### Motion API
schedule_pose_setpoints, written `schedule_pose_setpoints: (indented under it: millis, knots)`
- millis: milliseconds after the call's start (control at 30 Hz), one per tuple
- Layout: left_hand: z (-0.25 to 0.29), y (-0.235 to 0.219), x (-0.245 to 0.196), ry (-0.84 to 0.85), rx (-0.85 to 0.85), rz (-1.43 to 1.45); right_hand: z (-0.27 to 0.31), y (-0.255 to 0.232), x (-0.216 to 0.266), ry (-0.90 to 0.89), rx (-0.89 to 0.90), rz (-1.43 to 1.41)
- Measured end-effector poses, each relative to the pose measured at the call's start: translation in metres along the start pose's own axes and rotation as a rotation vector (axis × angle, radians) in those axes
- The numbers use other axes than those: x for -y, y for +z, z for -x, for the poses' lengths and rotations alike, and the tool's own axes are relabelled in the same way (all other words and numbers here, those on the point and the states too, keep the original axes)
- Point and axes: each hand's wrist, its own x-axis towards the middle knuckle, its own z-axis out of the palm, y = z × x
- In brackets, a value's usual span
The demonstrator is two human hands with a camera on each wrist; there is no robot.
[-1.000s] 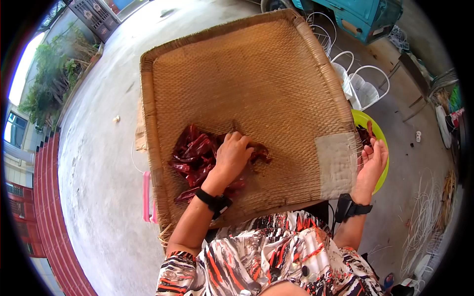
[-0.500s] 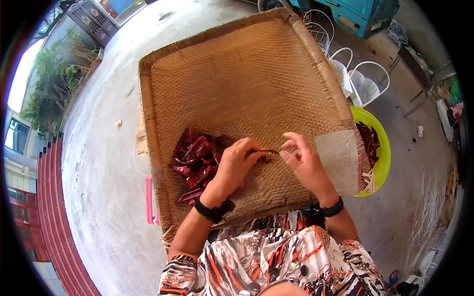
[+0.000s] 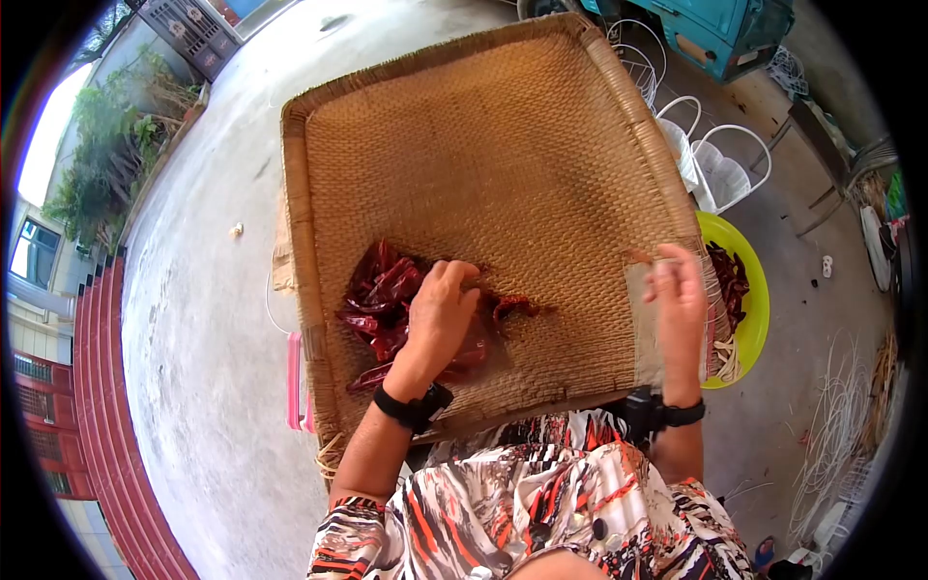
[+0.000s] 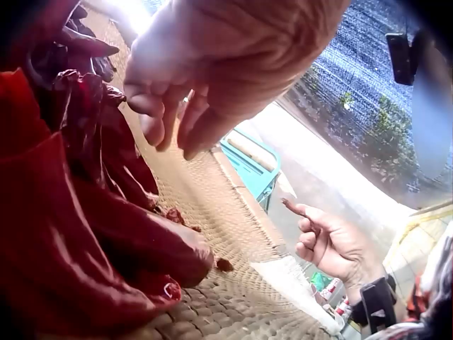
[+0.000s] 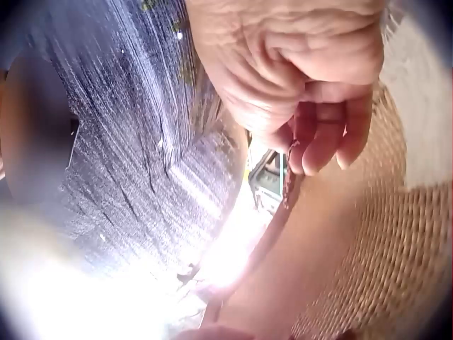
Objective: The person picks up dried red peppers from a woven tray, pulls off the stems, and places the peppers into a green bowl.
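Note:
A heap of dark red dried chillies (image 3: 372,295) lies in the lower left of the shallow woven tray (image 3: 483,145). Over the heap's right side is my left hand (image 3: 443,314), its fingers loosely bent; in the left wrist view nothing shows between thumb and fingers. Large glossy chillies (image 4: 92,227) fill that view's left side. My right hand (image 3: 680,309) is raised above the tray's right edge. It pinches a thin, dark reddish dried chilli (image 5: 289,185) between thumb and forefinger, with the other fingers bent.
Right of the tray stands a yellow-green basin (image 3: 759,329) holding dried chillies. White baskets (image 3: 720,179) stand behind it. A pale patch (image 3: 646,329) covers the tray's lower right corner. Reddish chilli bits (image 3: 517,307) lie on the weave. A pink handle (image 3: 294,382) shows at left.
The right hand came from the basin side to meet the left hand at a thin chilli, then moved back right with it. The left hand has returned over the heap.

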Motion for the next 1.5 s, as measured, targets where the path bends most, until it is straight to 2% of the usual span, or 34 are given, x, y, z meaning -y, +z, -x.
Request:
schedule_pose_setpoints:
  millis: [67,100,133,167,267,367,433,533,600,667,733,833,867,967,1067,1133,1167,1267,1300,1333,1367,1400,1433,1500]
  knots:
    - [-0.006,0.000,0.006,0.053,-0.035,-0.123,-0.017,-0.035,-0.008,-0.076,-0.148,0.086]
    - [-0.009,0.001,0.007,0.081,-0.053,-0.182,-0.023,-0.051,-0.010,-0.054,-0.210,0.150]
    - [-0.012,0.002,0.006,0.033,-0.014,-0.227,-0.027,-0.063,-0.013,-0.057,-0.296,0.209]
    - [-0.016,0.007,0.010,0.082,-0.048,-0.263,-0.032,-0.073,-0.016,-0.059,-0.381,0.268]
    - [-0.025,0.028,0.031,0.190,-0.121,-0.369,-0.043,-0.093,-0.035,-0.250,-0.516,0.576]
    - [-0.031,0.034,0.037,0.208,-0.125,-0.450,-0.040,-0.091,-0.042,-0.349,-0.569,0.638]
    - [-0.033,0.031,0.032,0.200,-0.111,-0.480,-0.035,-0.079,-0.040,-0.292,-0.410,0.538]
    - [-0.028,0.016,0.012,0.174,-0.029,-0.286,-0.016,-0.042,-0.020,-0.255,-0.189,0.473]
    - [-0.023,0.008,-0.005,0.234,-0.056,-0.179,-0.005,-0.008,-0.015,-0.213,0.006,0.290]
    - [-0.019,0.002,-0.019,0.264,-0.058,-0.100,0.009,0.020,0.006,-0.108,0.279,0.174]
    - [-0.014,-0.002,-0.031,0.264,-0.031,-0.052,0.019,0.043,0.011,-0.104,0.448,0.086]
    - [-0.005,-0.002,-0.037,0.263,0.018,0.000,0.028,0.065,0.012,-0.149,0.565,0.112]
    - [-0.003,-0.003,-0.038,0.229,0.044,0.038,0.030,0.071,0.006,-0.208,0.539,0.157]
    - [0.003,-0.002,-0.037,0.153,0.106,0.137,0.030,0.071,-0.008,-0.138,0.598,0.060]
    - [0.006,0.004,-0.033,0.128,0.080,0.166,0.031,0.064,-0.010,0.048,0.623,-0.048]
    - [0.006,0.010,-0.031,0.113,-0.006,0.133,0.026,0.056,-0.007,0.062,0.507,-0.090]
    - [0.007,0.012,-0.027,0.127,0.009,0.071,0.023,0.050,-0.003,0.070,0.449,-0.112]
    - [0.009,0.018,-0.019,0.133,0.059,-0.082,0.004,0.019,0.007,-0.072,0.091,0.019]
    - [0.010,0.019,-0.019,0.112,0.080,-0.110,-0.004,0.002,-0.004,-0.105,-0.028,0.008]
    - [0.010,0.021,-0.018,0.091,0.101,-0.138,-0.013,-0.015,-0.002,-0.207,-0.118,0.131]
    - [0.010,0.022,-0.016,0.096,0.110,-0.154,-0.018,-0.036,-0.006,-0.236,-0.216,0.282]
    - [0.009,0.023,-0.014,0.103,0.119,-0.168,-0.023,-0.056,-0.015,-0.263,-0.321,0.357]
    - [0.008,0.025,-0.013,0.109,0.129,-0.182,-0.027,-0.065,-0.015,-0.279,-0.384,0.273]
    - [0.006,0.026,-0.012,0.120,0.155,-0.219,-0.027,-0.083,-0.016,-0.281,-0.561,0.468]
